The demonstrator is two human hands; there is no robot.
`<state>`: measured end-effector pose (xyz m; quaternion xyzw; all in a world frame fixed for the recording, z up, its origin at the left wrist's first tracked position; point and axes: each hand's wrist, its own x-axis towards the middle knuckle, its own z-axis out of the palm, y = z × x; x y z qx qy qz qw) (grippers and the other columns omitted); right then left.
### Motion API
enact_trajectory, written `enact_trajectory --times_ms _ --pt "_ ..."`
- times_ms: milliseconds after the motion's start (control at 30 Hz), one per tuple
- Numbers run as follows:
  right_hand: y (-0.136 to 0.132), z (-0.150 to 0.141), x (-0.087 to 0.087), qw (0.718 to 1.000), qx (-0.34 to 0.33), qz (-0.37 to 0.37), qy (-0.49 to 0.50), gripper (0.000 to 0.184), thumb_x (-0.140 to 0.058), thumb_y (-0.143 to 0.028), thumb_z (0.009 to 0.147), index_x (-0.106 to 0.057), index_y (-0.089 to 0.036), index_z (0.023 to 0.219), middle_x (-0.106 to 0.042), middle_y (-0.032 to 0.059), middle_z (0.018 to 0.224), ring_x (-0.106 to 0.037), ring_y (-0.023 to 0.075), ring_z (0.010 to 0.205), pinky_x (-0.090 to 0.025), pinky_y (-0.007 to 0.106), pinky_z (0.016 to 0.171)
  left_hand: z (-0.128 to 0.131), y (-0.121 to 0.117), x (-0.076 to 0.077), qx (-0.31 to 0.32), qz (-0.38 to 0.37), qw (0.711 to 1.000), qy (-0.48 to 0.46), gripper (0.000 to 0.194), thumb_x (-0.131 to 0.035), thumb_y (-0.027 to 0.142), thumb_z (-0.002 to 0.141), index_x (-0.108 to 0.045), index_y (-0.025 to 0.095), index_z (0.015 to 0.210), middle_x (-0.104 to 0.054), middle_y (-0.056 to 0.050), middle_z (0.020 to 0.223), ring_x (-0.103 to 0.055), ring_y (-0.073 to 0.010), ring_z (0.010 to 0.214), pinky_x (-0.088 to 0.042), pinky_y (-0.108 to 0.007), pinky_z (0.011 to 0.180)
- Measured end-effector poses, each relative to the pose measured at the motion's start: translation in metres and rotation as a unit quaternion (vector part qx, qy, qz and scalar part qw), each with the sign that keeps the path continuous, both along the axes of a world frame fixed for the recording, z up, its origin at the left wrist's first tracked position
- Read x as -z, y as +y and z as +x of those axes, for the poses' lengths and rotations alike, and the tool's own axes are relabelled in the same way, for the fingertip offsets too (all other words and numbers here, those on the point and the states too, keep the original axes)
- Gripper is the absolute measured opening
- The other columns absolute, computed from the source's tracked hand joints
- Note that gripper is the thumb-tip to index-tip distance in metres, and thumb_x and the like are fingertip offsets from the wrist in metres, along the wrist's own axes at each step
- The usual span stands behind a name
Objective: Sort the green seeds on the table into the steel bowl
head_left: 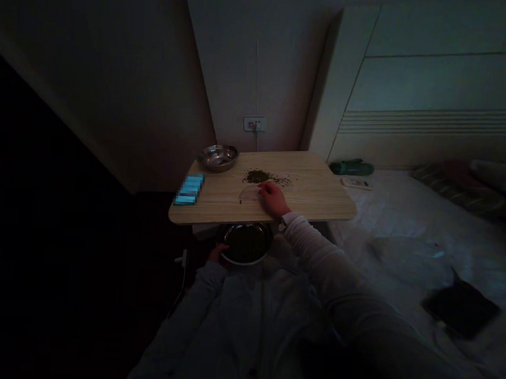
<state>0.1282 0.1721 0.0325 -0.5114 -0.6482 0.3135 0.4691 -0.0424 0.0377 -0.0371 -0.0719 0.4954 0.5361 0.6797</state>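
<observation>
Dim light falls on a small wood-grain table. Toward its middle lies a heap of small dark green beans or seeds, with loose ones strewn to the right. My right hand rests just in front of the heap, fingers bent and drawn together; whatever is between them is too small to make out. Beside its fingertips is a faint clear patch or see-through piece with a few dark specks. Below the table's front edge, my left hand grips the rim of a wide metal basin, whose dark contents are unclear.
A shiny steel bowl stands at the table's back left corner, with a lit phone in front of it. To the right, a bed holds a green bottle, a pale remote and a dark flat object. A wall socket sits behind.
</observation>
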Motion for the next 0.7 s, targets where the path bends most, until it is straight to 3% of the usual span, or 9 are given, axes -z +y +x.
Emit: enact_trajectory --times_ms 200,400,700 --pt "-0.003 0.000 -0.003 1.000 -0.012 -0.007 -0.013 0.022 -0.049 -0.018 0.073 -0.063 -0.017 0.091 -0.061 0.0012 0.077 -0.055 0.0143 0.074 -0.044 0.030 0.077 0.002 -0.001 -0.004 -0.009 -0.004 1.000 0.010 0.041 -0.049 0.002 0.061 -0.068 0.013 0.096 -0.070 -0.003 0.056 -0.069 -0.0240 0.068 -0.054 -0.038 0.072" --pt "-0.006 0.000 -0.005 0.999 -0.018 -0.010 -0.030 0.023 -0.048 -0.018 0.074 -0.063 -0.017 0.092 -0.061 0.0014 0.079 -0.055 0.0144 0.076 -0.043 0.030 0.078 -0.001 0.002 0.006 -0.003 0.009 1.000 0.007 0.036 -0.050 0.002 0.061 -0.069 0.013 0.090 -0.069 -0.003 0.055 -0.069 -0.0233 0.066 -0.054 -0.037 0.073" --pt "-0.010 0.000 -0.009 0.997 -0.040 -0.022 -0.068 0.025 -0.048 -0.018 0.075 -0.063 -0.017 0.095 -0.062 0.0009 0.076 -0.055 0.0137 0.073 -0.044 0.029 0.076 0.002 -0.001 0.000 -0.001 0.025 1.000 -0.011 0.044 -0.048 0.002 0.063 -0.067 0.010 0.102 -0.068 -0.003 0.052 -0.069 -0.0229 0.064 -0.053 -0.036 0.073"
